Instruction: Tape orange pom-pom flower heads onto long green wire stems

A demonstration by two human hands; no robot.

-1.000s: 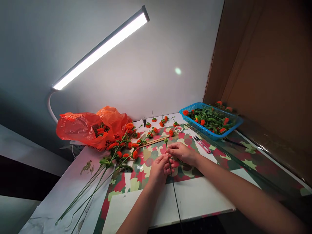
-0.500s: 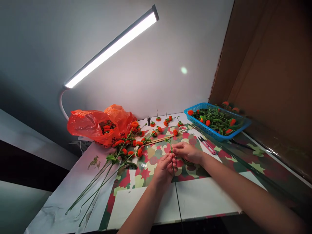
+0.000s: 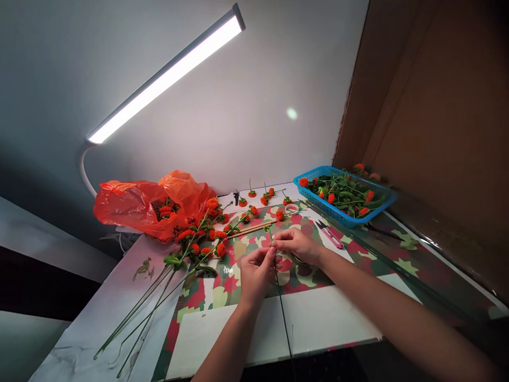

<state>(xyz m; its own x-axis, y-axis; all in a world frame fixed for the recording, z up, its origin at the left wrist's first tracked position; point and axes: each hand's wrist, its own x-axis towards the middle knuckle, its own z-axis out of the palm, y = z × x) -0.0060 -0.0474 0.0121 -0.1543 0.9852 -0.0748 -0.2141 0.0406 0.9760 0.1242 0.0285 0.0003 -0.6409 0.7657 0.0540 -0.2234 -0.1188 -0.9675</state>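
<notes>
A thin green flower stem (image 3: 282, 302) with a small green tuft at its top stands nearly upright between my hands. My left hand (image 3: 254, 273) pinches it between thumb and forefinger just under the tuft. Close beside it, my right hand (image 3: 296, 245) is closed with its fingertips at the upper stem; whether they also hold a strip of something is too small to tell. The stem's lower end runs down past the table's front edge. Beneath my right hand lies a dark green roundish thing (image 3: 304, 263), partly hidden.
Orange flowers on long stems (image 3: 193, 249) lie to the left by a red plastic bag (image 3: 127, 204). Single flower heads (image 3: 252, 193), wooden sticks (image 3: 250, 229) and a tape roll (image 3: 291, 209) lie behind. Pink-handled snips (image 3: 331, 236) and a blue basket (image 3: 342, 215) are on the right.
My left hand has gone from fingers curled around the stem to a thumb-and-forefinger pinch. My right hand stays near the stem's top. The whole view has shifted slightly.
</notes>
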